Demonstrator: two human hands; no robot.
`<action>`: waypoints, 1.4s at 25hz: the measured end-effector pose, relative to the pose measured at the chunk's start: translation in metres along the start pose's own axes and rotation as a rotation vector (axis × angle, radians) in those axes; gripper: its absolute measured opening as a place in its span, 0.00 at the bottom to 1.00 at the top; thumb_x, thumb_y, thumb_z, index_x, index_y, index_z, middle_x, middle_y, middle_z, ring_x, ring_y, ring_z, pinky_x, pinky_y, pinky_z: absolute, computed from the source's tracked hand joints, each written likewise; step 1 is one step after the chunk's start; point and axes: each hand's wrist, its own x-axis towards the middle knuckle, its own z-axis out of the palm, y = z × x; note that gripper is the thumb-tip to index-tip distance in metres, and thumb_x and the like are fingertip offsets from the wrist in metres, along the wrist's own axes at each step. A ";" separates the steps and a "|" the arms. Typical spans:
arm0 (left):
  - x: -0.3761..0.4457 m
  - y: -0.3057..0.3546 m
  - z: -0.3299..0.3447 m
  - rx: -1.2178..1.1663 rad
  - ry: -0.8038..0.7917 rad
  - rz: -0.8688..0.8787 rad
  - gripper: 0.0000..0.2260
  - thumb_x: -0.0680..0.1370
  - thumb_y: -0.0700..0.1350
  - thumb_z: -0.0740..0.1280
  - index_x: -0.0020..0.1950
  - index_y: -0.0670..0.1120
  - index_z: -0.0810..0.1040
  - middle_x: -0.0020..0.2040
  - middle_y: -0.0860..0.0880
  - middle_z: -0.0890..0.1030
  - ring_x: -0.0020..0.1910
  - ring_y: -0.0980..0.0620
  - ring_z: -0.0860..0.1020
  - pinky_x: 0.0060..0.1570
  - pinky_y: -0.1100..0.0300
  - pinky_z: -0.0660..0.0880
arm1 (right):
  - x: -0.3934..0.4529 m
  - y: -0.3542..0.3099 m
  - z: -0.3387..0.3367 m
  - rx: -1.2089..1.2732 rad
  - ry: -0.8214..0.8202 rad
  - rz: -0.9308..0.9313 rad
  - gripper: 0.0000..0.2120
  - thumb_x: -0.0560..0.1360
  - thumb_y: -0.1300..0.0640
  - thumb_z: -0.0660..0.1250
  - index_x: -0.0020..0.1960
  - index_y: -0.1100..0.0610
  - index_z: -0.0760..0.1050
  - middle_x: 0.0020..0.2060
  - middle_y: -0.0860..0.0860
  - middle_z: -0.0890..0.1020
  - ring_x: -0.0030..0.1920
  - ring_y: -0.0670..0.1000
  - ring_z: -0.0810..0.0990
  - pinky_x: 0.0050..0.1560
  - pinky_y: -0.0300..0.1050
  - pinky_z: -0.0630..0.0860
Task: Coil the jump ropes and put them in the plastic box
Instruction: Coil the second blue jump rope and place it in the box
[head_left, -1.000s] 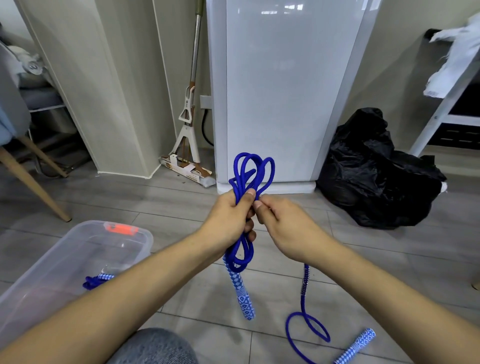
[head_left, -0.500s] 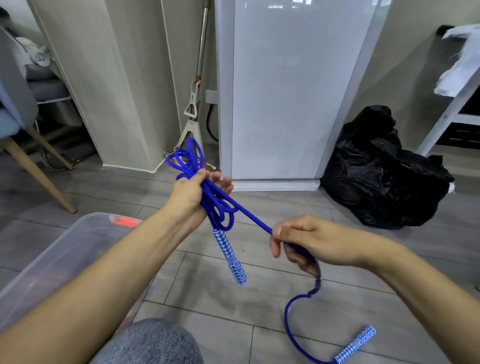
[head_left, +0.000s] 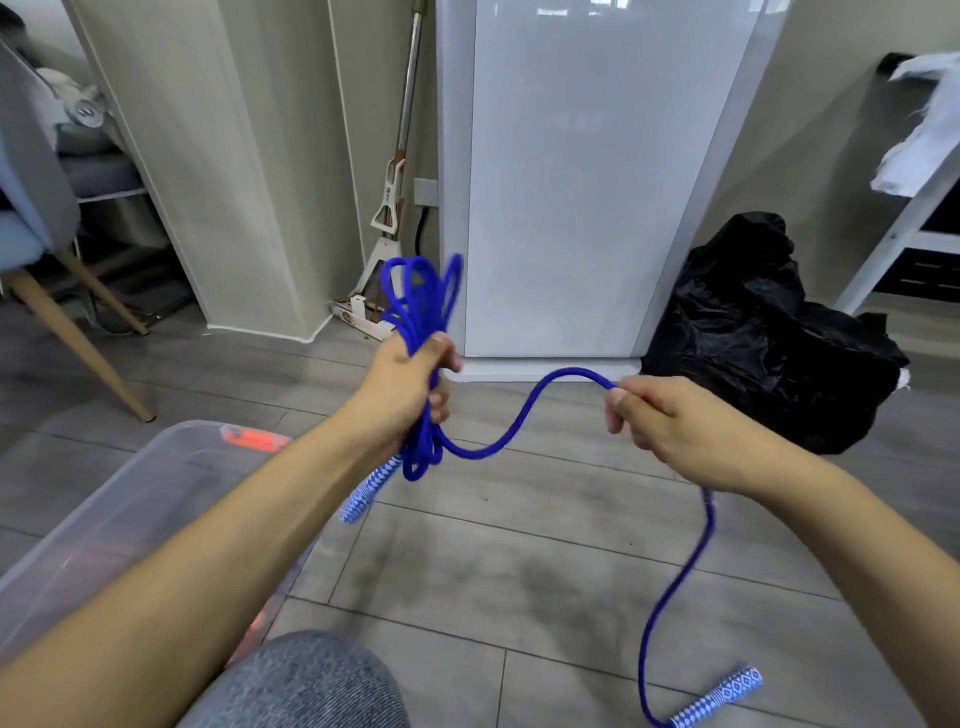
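My left hand (head_left: 402, 389) grips a bundle of blue jump rope (head_left: 418, 299) loops, which stick up above the fist and hang below it. One blue-and-white patterned handle (head_left: 369, 491) dangles under that hand. A free stretch of the rope curves across to my right hand (head_left: 670, 428), which pinches it. From there the rope drops to the floor and ends in the second patterned handle (head_left: 719, 696). The clear plastic box (head_left: 130, 499) with an orange latch stands on the floor at lower left, partly hidden by my left forearm.
A white appliance (head_left: 582, 176) stands straight ahead, with a mop (head_left: 392, 208) leaning beside it. A black rubbish bag (head_left: 763, 332) lies on the right. A chair with wooden legs (head_left: 78, 332) is at the left. My grey-clad knee (head_left: 306, 680) is at the bottom.
My right hand slid along the rope and rose to the right, leaving a slack curve between the hands. My left hand turned the coil upright again. The loose handle stayed on the floor.
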 end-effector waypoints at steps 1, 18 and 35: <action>-0.006 0.000 0.009 0.115 -0.066 0.019 0.11 0.84 0.44 0.57 0.49 0.38 0.73 0.35 0.44 0.75 0.21 0.55 0.64 0.22 0.63 0.64 | 0.000 -0.011 0.004 0.034 0.014 -0.075 0.16 0.84 0.51 0.56 0.42 0.55 0.76 0.27 0.47 0.70 0.24 0.43 0.65 0.27 0.33 0.64; -0.014 -0.003 0.018 0.405 -0.119 0.190 0.11 0.83 0.46 0.60 0.45 0.43 0.75 0.30 0.52 0.73 0.32 0.53 0.76 0.38 0.58 0.77 | -0.003 -0.013 0.012 0.445 -0.065 0.048 0.19 0.83 0.49 0.61 0.37 0.58 0.72 0.23 0.48 0.63 0.23 0.50 0.62 0.29 0.44 0.60; -0.027 -0.012 0.049 0.056 -0.264 -0.093 0.11 0.84 0.46 0.59 0.52 0.42 0.77 0.30 0.51 0.70 0.25 0.54 0.69 0.29 0.58 0.73 | 0.005 -0.042 0.034 0.283 0.102 0.005 0.13 0.84 0.55 0.54 0.45 0.55 0.73 0.30 0.52 0.84 0.24 0.44 0.72 0.31 0.38 0.68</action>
